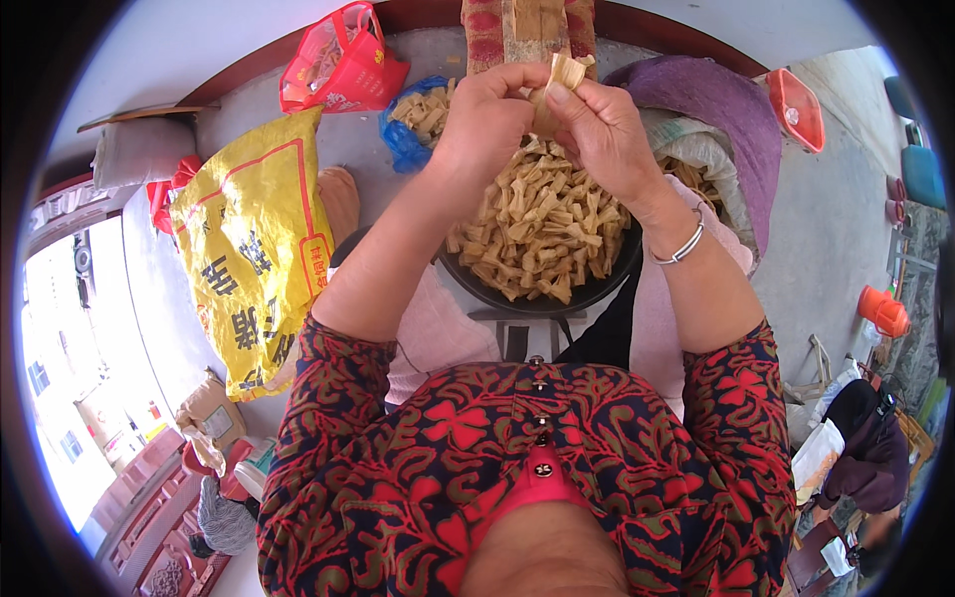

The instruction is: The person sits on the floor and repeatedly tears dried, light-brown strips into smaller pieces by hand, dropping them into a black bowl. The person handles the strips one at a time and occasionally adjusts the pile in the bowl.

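Just beyond a dark round pan [477, 291] heaped with short, tan, pinched dried pieces [527, 219], I grip a pale folded strip [563, 78] between both hands. My left hand [489, 119] has its fingers curled at the strip’s left side. My right hand [609, 139] pinches it, thumb on its face and fingers bent. The pan sits between my legs. Behind my hands stands a narrow wooden board [522, 30] on red patterned material.
A yellow printed sack [244, 259], red bag [338, 70] and blue bag [406, 149] of pieces lie left. A purple sack [736, 149], red basin [796, 109] and orange container [880, 308] are right. Dark clothing [865, 468] is piled lower right.
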### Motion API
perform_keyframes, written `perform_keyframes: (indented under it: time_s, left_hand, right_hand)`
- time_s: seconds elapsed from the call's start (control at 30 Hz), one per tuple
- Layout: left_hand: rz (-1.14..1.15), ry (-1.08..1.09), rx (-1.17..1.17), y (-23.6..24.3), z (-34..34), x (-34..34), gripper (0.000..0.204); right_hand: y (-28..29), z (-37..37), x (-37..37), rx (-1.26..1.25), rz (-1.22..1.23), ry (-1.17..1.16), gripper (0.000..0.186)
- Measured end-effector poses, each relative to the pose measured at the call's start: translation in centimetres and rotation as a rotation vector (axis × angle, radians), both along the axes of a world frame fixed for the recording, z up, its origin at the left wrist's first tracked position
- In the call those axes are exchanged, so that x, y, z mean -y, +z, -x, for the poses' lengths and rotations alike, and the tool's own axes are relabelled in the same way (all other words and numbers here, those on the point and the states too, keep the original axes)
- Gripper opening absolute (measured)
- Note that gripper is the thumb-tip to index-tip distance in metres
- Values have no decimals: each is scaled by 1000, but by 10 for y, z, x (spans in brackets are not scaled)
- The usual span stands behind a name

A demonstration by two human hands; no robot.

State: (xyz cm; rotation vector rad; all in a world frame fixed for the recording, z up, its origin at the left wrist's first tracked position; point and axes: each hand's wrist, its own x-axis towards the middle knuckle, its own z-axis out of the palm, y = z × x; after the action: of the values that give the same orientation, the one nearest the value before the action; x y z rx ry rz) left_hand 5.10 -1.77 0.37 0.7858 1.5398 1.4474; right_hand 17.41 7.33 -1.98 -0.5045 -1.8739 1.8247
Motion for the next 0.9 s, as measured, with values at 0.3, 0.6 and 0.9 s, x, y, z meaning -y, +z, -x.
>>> perform_keyframes:
  time_s: [0.3, 0.6, 0.9]
  left_hand:
    - [-712, -20, -898, -5, 11, 5, 18]
    - [-142, 114, -524, -20, 9, 5, 11]
    - [112, 12, -576, -3, 15, 5, 6]
  right_hand:
    - [28, -10, -8, 119, 983, 405, 22]
    - [18, -1, -4, 74, 134, 51, 18]
    - [18, -15, -22, -103, 788, 341, 13]
